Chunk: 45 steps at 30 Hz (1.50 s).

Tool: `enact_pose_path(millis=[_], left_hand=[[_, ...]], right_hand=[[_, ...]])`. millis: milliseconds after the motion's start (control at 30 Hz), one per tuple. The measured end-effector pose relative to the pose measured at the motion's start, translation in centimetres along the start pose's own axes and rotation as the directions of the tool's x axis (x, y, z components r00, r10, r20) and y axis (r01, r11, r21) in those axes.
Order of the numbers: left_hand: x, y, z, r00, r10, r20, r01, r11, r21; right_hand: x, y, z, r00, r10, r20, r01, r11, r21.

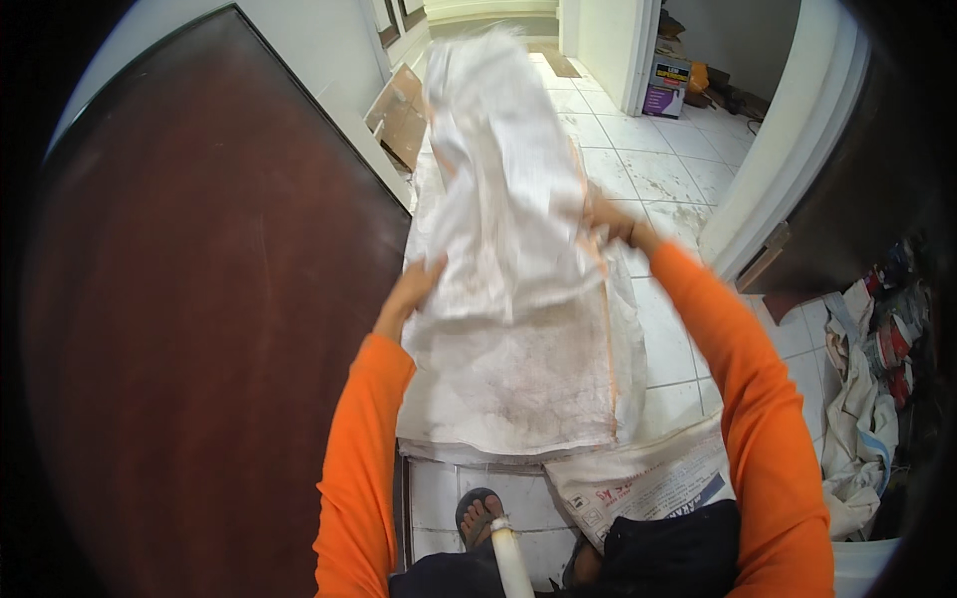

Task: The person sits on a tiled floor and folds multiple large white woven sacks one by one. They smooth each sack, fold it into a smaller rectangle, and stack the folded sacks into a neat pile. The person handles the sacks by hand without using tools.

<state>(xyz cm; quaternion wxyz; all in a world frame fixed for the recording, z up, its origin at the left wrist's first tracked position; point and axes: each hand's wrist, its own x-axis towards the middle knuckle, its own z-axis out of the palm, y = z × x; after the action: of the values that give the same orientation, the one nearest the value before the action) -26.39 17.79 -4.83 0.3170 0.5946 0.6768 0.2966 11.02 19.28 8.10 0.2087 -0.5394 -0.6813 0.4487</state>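
A large white woven sack (pixel 498 189) with orange edge stitching is stretched out in front of me, its far end blurred and lifted. My left hand (pixel 411 291) pinches its near left edge. At the right edge my right hand (pixel 610 217) grips the same sack, fingers partly blurred. Below it lies a stack of flattened, stained white sacks (pixel 508 389) on the floor. How many layers the stack has is hidden.
A dark reddish-brown panel (pixel 209 299) stands close on my left. By my right leg lies a printed sack (pixel 638 483). Crumpled cloth (pixel 859 429) and clutter fill the far right. Boxes (pixel 666 85) stand in the doorway beyond the white tiled floor (pixel 648 149).
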Motion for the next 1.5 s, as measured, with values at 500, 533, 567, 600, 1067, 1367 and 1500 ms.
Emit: enact_pose_path(millis=[500,533,567,600,1067,1367,1500], left_hand=[[-12.8,4.5,-1.9,0.794,0.247,-0.555,-0.442,0.862,-0.249],[-15.0,2.8,-2.2,0.744,0.305,-0.594,-0.476,0.866,-0.152],[-16.8,0.4,-1.8,0.804,0.243,-0.543,-0.370,0.919,-0.137],[-18.1,-2.2,-0.7,0.859,0.174,-0.482,-0.266,0.955,-0.128],[-12.1,1.3,2.8,0.979,-0.051,-0.197,0.036,0.996,-0.078],[-2.2,-1.9,3.8,0.955,-0.138,-0.262,-0.022,0.849,-0.528],[-5.7,-3.9,-0.7,0.934,-0.247,-0.259,0.048,0.804,-0.593]], right_hand=[[-10.5,7.8,6.9,0.677,-0.161,-0.718,0.259,0.966,0.027],[-12.4,8.3,9.3,0.697,-0.098,-0.710,0.274,0.952,0.138],[-14.9,8.5,11.6,0.751,-0.021,-0.661,0.217,0.952,0.216],[-16.6,11.5,13.0,0.833,0.044,-0.551,0.065,0.982,0.177],[-6.8,6.6,3.0,0.964,0.070,-0.255,-0.170,0.903,-0.395],[5.1,8.1,4.4,0.938,0.058,-0.342,-0.157,0.950,-0.269],[1.9,5.9,4.5,0.989,0.063,-0.131,-0.013,0.934,0.357]])
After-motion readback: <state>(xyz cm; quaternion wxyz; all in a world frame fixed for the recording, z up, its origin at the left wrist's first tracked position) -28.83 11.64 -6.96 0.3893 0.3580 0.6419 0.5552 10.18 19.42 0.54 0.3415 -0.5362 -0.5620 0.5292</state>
